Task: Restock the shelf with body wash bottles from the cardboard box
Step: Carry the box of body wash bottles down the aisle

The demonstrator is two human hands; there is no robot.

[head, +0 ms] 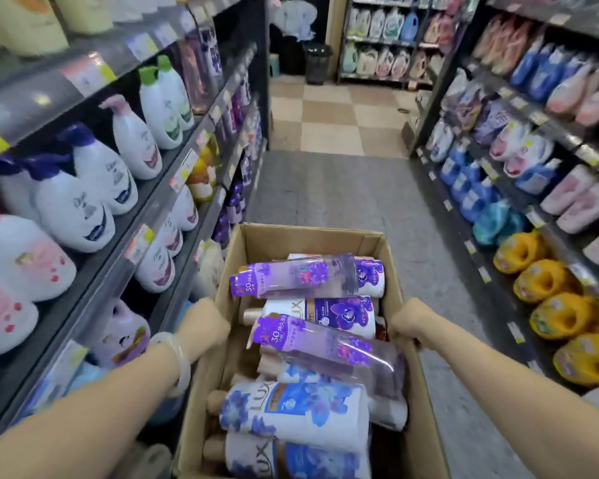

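Body wash bottles point(312, 340) lie stacked on their sides in the open cardboard box point(426, 402), purple ones on top, blue-flowered ones nearer the body, the whole load carried at waist height down the aisle. Left hand point(204, 323) grips the left wall, right hand point(407, 321) grips the right wall, fingers curled over the rims. Good, even hold. The job now, I'd say, is to keep the box level so the top purple bottle point(305, 275) doesn't roll, and set it down close beside the left shelf point(173, 157), where white pump bottles point(83, 209) already stand.
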